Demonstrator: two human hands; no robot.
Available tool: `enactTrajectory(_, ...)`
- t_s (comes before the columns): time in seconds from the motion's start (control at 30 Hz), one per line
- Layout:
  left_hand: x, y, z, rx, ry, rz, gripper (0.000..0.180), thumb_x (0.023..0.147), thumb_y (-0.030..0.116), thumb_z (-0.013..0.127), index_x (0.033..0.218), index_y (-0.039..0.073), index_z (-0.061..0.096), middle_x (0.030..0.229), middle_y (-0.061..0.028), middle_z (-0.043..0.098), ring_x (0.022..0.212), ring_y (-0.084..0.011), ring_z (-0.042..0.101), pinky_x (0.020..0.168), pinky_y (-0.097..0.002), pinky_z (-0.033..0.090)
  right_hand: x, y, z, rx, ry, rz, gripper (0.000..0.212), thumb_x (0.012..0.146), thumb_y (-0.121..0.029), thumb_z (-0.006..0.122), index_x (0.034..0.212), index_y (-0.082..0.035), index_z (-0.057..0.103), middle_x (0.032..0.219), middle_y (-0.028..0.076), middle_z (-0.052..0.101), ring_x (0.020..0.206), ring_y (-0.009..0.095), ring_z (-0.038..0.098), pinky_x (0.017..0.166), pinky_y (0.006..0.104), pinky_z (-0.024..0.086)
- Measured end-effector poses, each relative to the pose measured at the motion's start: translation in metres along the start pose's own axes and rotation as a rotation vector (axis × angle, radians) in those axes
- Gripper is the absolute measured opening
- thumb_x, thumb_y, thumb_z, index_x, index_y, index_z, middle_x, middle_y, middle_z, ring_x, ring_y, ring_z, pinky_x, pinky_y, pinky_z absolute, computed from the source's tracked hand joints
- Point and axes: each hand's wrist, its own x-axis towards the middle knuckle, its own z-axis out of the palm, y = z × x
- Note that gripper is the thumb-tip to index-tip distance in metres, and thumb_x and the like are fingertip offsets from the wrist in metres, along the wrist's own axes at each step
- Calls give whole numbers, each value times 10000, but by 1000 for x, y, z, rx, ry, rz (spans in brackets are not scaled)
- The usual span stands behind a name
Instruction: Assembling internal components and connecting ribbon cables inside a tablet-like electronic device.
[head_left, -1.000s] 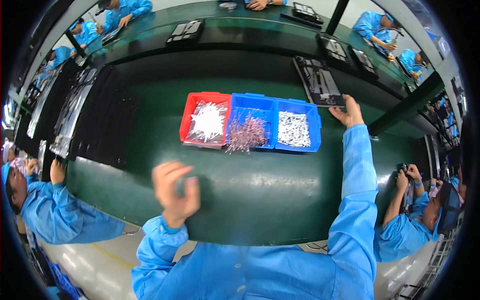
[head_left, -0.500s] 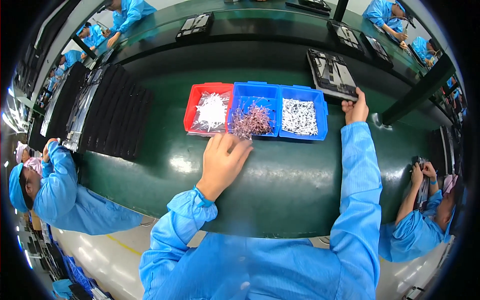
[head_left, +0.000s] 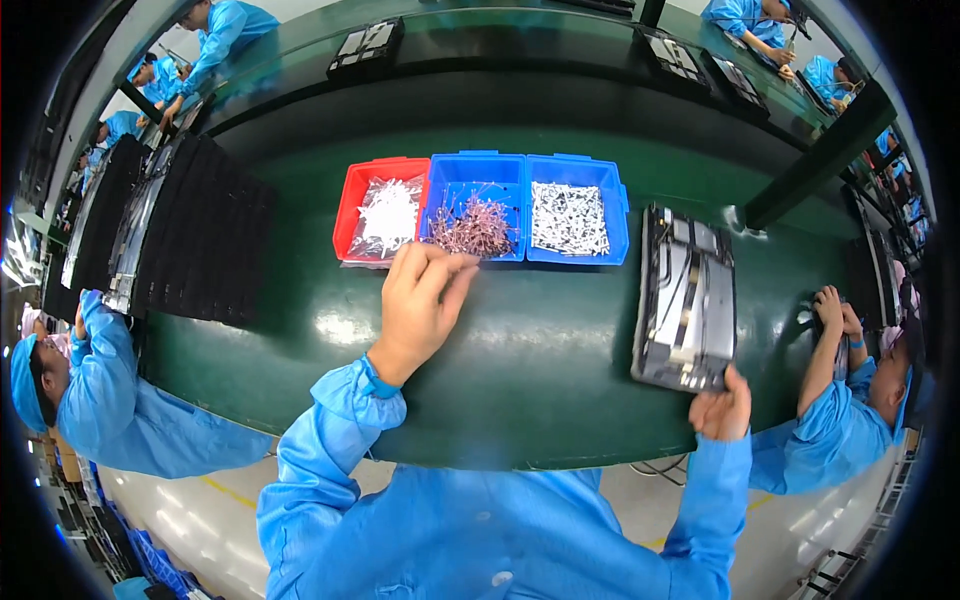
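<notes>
The flat device (head_left: 688, 300) has come toward the near edge of the green bench (head_left: 520, 370), away from its earlier spot by the far right corner of the bins. It now stands lengthwise on the right, its inside facing up; whether it lies flat or is slightly raised I cannot tell. The right hand (head_left: 722, 408) is closed on its near right corner, thumb and fingers at the edge. It looks stiff and fairly light, with fragile exposed cells and ribbons, so the dark rim seems the safest grip; the silvery faces may be slippery.

The left hand (head_left: 420, 305) is half curled, fingertips almost together, at the near rim of the middle blue bin (head_left: 478, 157) of pink wiry parts (head_left: 475, 228); whether it pinches one is unclear. Right of that is a blue bin of small white-and-black pieces (head_left: 568, 218); left, a red bin (head_left: 352, 205). A black stack (head_left: 205, 230) stands toward the bench's left edge.
</notes>
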Motion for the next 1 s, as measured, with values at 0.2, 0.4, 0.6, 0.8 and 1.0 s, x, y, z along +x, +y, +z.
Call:
enactTrajectory(0.2, -9, 1, -4, -314, 69, -267, 158, 882, -24, 742, 1020, 53, 742, 919, -37, 582, 777, -120, 544, 660, -256, 447, -112, 32, 41, -323, -286, 61, 490, 939, -218, 672, 1295, 90, 538, 940, 217, 715, 573, 275, 684, 446, 331, 527)
enactTrajectory(0.4, -24, 24, -24, -662, -30, -471, 110, 917, -28, 714, 1025, -7, 720, 1001, -39, 572, 809, -78, 500, 726, -220, 420, -137, 86, 96, -297, -414, 336, 355, 1004, -144, 647, 1265, 81, 564, 989, 189, 716, 668, 244, 716, 533, 308, 542)
enactTrajectory(0.6, -81, 70, -29, -983, -214, -841, 113, 947, -24, 666, 1046, 20, 697, 1482, -173, 484, 1381, -275, 475, 1140, -392, 395, -101, 49, 96, -1037, -294, -293, 311, 949, -169, 729, 1110, 85, 651, 793, 107, 723, 560, 154, 656, 545, 273, 503)
enactTrajectory(0.8, -104, 106, -3, -836, -95, -783, 104, 950, 45, 701, 1052, 24, 701, 1572, -214, 411, 1368, -257, 505, 1043, -350, 470, -49, 42, 159, -1129, -116, -644, 444, 992, -192, 653, 1326, 91, 579, 919, 186, 617, 664, 248, 613, 609, 349, 487)
enactTrajectory(1.0, -116, 120, -18, -753, -32, -833, 95, 948, 28, 698, 1043, 18, 703, 1594, -202, 371, 1313, -216, 540, 961, -308, 515, -50, 61, 185, -1275, -124, -794, 455, 983, -208, 656, 1330, 77, 584, 975, 233, 588, 786, 391, 640, 694, 453, 531)
